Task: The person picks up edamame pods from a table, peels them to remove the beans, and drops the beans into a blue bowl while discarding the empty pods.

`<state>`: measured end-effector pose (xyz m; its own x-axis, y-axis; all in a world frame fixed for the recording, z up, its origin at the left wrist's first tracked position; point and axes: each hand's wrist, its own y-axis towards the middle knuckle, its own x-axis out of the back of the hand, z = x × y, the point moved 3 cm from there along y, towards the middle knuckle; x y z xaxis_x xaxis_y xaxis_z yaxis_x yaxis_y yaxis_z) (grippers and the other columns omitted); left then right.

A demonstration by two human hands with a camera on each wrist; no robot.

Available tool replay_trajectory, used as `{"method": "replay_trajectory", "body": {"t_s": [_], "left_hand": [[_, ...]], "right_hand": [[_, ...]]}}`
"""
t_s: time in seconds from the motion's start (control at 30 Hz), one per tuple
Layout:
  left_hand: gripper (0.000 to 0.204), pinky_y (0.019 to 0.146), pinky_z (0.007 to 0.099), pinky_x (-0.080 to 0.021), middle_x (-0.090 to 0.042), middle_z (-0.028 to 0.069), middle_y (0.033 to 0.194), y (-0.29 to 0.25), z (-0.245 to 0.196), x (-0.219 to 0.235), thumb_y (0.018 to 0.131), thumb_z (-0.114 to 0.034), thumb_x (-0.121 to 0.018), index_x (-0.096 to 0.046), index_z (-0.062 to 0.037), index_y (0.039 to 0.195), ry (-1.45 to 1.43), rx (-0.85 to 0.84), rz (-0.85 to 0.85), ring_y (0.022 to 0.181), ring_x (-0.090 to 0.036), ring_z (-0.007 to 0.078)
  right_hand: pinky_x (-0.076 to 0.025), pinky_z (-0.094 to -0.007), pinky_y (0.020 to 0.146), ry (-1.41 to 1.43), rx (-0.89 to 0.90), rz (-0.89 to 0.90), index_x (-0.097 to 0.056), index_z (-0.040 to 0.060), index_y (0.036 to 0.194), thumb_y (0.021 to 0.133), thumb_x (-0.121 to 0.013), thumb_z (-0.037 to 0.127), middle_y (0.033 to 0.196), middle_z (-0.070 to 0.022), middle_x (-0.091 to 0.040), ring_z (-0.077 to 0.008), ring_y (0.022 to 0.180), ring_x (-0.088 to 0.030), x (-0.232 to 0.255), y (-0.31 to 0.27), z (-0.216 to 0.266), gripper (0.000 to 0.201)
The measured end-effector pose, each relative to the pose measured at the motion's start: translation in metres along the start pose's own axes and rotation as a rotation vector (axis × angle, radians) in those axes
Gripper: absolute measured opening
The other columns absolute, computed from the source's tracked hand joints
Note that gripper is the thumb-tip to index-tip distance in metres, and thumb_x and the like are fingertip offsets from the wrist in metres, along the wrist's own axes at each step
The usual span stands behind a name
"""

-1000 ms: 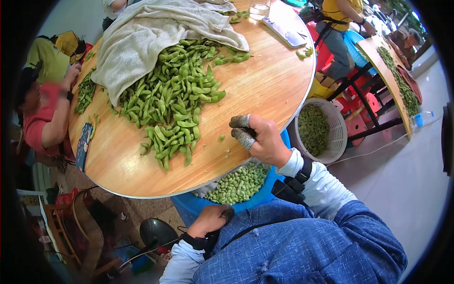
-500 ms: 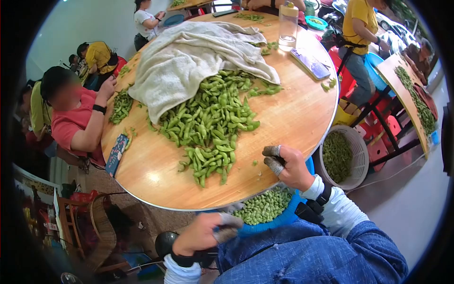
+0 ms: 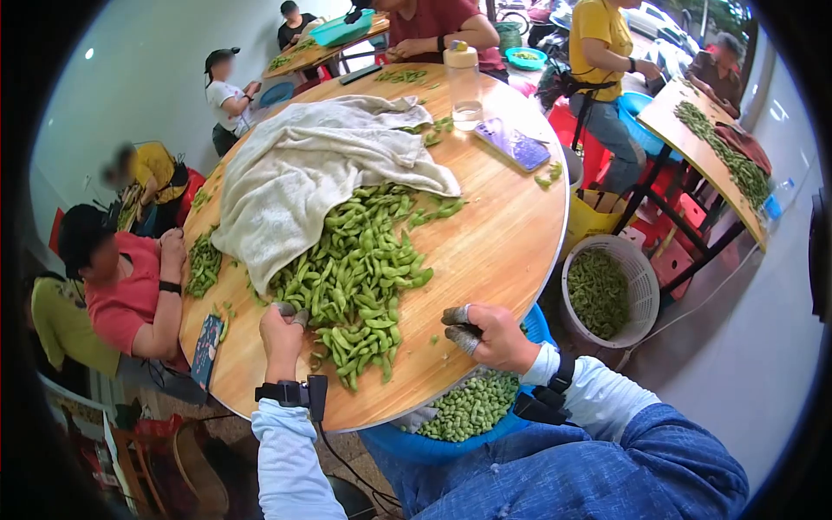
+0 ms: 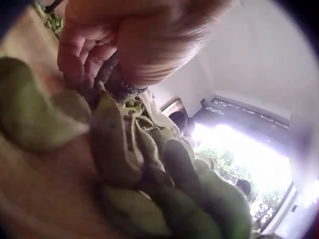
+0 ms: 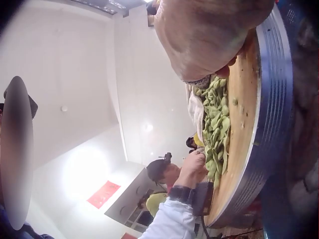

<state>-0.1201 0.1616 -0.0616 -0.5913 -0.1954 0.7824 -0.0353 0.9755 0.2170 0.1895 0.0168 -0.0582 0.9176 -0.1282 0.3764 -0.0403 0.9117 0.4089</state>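
My left hand (image 3: pixel 282 342) is at the near left edge of a heap of green pods (image 3: pixel 364 286), its covered fingertips low over the table. In the left wrist view the thumb and a finger of the left hand (image 4: pixel 134 45) pinch the tip of a pod (image 4: pixel 112 144). My right hand (image 3: pixel 498 338) is above the table's near right edge, thumb and forefinger in grey covers, slightly apart, other fingers loosely curled; no object shows between them. Below the edge, a blue basin (image 3: pixel 416 446) on the lap contains shelled beans (image 3: pixel 472 407).
A light cloth (image 3: pixel 303 165) covers the heap's far part. On the round table (image 3: pixel 494 234) are a bottle (image 3: pixel 464 87), a phone (image 3: pixel 513 144) and a patterned case (image 3: pixel 205 351). A white basket (image 3: pixel 637 299) of green material stands at right. Several people are around the tables.
My left hand has moved from beside the basin up and forward to the pods, where it now pinches one. The right hand keeps much the same pose near the table edge. The head view has shifted.
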Motion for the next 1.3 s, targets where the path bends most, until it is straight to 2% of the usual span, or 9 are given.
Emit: {"method": "replay_trajectory", "body": {"t_s": [0.17,0.3,0.4,0.5,0.6,0.67,0.83,1.03,1.3], "left_hand": [[0.019,0.056,0.0301,-0.045,-0.060,0.0121,0.067,-0.009,-0.005,0.009,0.067,-0.009,-0.068,-0.058,0.0031,0.078,0.028,0.028,0.048,0.059,-0.057,0.0204],[0.016,0.055,0.0283,-0.044,-0.059,0.0097,0.066,-0.020,0.008,0.029,0.071,-0.008,-0.065,-0.057,0.0020,0.081,0.001,0.032,-0.083,0.059,-0.057,0.0195],[0.013,0.053,0.0236,-0.042,-0.059,0.0057,0.067,-0.036,0.013,0.044,0.075,-0.006,-0.062,-0.055,-0.0014,0.086,-0.518,0.076,-0.164,0.058,-0.056,0.0144],[0.013,0.048,0.0176,-0.037,-0.056,0.0011,0.071,-0.085,-0.032,0.053,0.083,-0.012,-0.054,-0.052,-0.0057,0.094,-0.933,0.274,0.098,0.057,-0.050,0.0060],[0.024,0.057,0.0227,-0.039,-0.049,0.0044,0.075,-0.148,-0.070,0.022,0.090,-0.016,-0.032,-0.045,-0.0046,0.106,-1.137,0.272,0.201,0.063,-0.045,0.0122],[0.023,0.065,0.0208,-0.040,-0.052,0.0026,0.086,-0.179,-0.095,0.007,0.086,-0.003,-0.046,-0.045,-0.0033,0.109,-1.271,0.272,0.410,0.071,-0.048,0.0087],[0.025,0.073,0.0279,-0.044,-0.057,0.0085,0.090,-0.211,-0.122,-0.022,0.082,-0.001,-0.051,-0.046,-0.0005,0.107,-1.017,0.051,0.473,0.081,-0.056,0.0164],[0.020,0.060,0.0366,-0.045,-0.056,0.0156,0.071,-0.212,-0.124,-0.022,0.070,-0.004,-0.059,-0.054,0.0022,0.088,-0.325,-0.361,0.313,0.068,-0.057,0.0322],[0.020,0.052,0.0395,-0.042,-0.054,0.0141,0.068,-0.209,-0.130,-0.018,0.057,-0.003,-0.059,-0.053,0.0005,0.076,-0.150,-0.587,0.260,0.062,-0.053,0.0322]], "right_hand": [[-0.047,-0.0339,0.059,-0.006,0.002,0.006,-0.058,0.0006,0.091,0.075,-0.062,0.009,0.076,-0.0171,-0.058,-0.0309,0.069,-0.058,0.000,-0.001,-0.002,0.019],[-0.046,-0.0339,0.059,0.013,0.030,-0.026,-0.059,0.0006,0.090,0.075,-0.062,0.009,0.075,-0.0167,-0.058,-0.0311,0.068,-0.058,-0.002,-0.001,-0.005,0.018],[-0.047,-0.0322,0.061,0.025,-0.008,0.018,-0.060,-0.0005,0.091,0.076,-0.061,0.009,0.077,-0.0158,-0.059,-0.0274,0.069,-0.059,-0.001,0.000,-0.001,0.017],[-0.047,-0.0292,0.064,0.203,-0.166,0.138,-0.060,-0.0025,0.092,0.079,-0.058,0.008,0.082,-0.0143,-0.062,-0.0204,0.074,-0.060,-0.001,-0.007,0.011,0.017],[-0.046,-0.0255,0.074,0.453,-0.337,0.327,-0.055,-0.0049,0.103,0.084,-0.053,0.010,0.095,-0.0078,-0.061,-0.0113,0.086,-0.056,-0.006,-0.021,0.022,0.024],[-0.044,-0.0252,0.078,0.665,-0.429,0.382,-0.052,-0.0050,0.108,0.085,-0.052,0.010,0.098,-0.0051,-0.060,-0.0106,0.089,-0.054,-0.018,-0.031,0.029,0.027],[-0.042,-0.0213,0.070,0.838,-0.498,0.570,-0.053,-0.0027,0.102,0.088,-0.048,0.013,0.087,0.0000,-0.057,-0.0057,0.077,-0.050,-0.022,-0.040,0.044,0.022],[-0.037,-0.0181,0.058,0.823,-0.557,0.489,-0.057,0.0011,0.090,0.087,-0.050,0.015,0.077,0.0035,-0.056,-0.0036,0.066,-0.046,-0.014,-0.050,0.043,0.016],[-0.035,-0.0173,0.053,0.757,-0.615,0.509,-0.057,0.0044,0.081,0.086,-0.051,0.018,0.070,0.0044,-0.054,-0.0026,0.059,-0.041,-0.013,-0.056,0.035,0.016]]}}
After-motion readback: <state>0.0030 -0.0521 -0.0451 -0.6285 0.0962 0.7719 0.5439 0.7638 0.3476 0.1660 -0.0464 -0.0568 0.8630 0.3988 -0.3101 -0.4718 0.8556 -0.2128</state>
